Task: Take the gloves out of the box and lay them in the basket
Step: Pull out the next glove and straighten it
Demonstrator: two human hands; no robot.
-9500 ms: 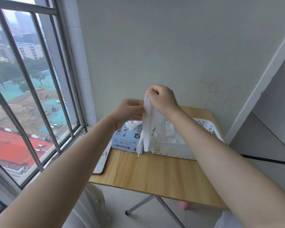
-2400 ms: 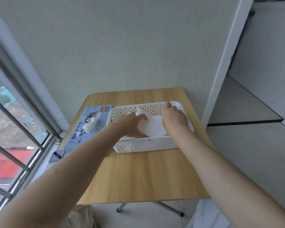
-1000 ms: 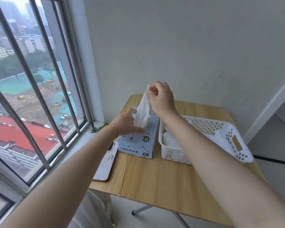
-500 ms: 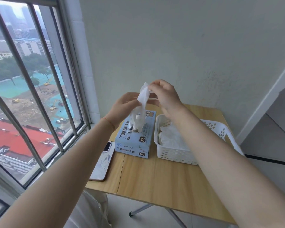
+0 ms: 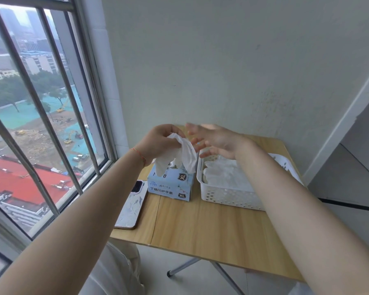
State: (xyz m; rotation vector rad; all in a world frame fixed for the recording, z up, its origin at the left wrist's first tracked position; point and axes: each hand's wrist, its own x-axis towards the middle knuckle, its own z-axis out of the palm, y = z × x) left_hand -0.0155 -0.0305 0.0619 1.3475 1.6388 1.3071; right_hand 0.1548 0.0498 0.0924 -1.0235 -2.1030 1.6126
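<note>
A light blue glove box stands on the small wooden table, left of a white perforated basket. Several white gloves lie flat in the basket. My left hand grips a white glove by its upper end, and the glove hangs down over the box's top opening. My right hand hovers just right of that glove with fingers spread and blurred, holding nothing, above the basket's left end.
A phone in a pale patterned case lies at the table's left edge beside the box. A barred window runs along the left. A plain wall stands close behind the table, and a folding leg shows beneath.
My right hand has let go of the glove and opened. My left hand now holds the glove alone, lower and closer to the box.
</note>
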